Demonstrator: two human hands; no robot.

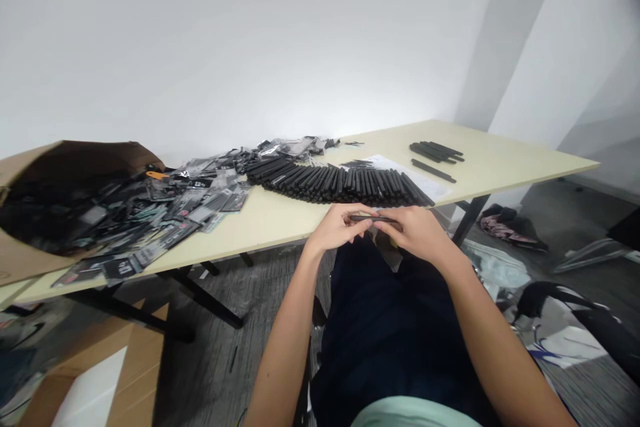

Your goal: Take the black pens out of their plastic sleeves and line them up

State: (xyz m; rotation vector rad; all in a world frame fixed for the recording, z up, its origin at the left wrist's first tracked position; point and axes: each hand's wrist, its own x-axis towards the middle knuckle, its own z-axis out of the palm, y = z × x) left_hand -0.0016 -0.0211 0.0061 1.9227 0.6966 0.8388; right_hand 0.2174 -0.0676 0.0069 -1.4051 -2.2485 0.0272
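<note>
My left hand (336,227) and my right hand (414,233) hold a thin black pen-like stick (375,219) between their fingertips, above the near edge of a pale laminate table (480,153). Just beyond my hands lies a long curved row of similar black sticks (340,183). To its left is a heap of black-and-clear plastic packets (200,197). Farther right, a sheet of white paper (415,175) lies partly beneath the row's end, and a small bunch of black sticks (435,152) rests beyond it.
A large tipped cardboard box (65,173) at the table's left end spills dark packets. Black metal legs support the table. Cardboard (120,367) leans at lower left, while bags and a black chair arm (565,303) sit on the carpet at right.
</note>
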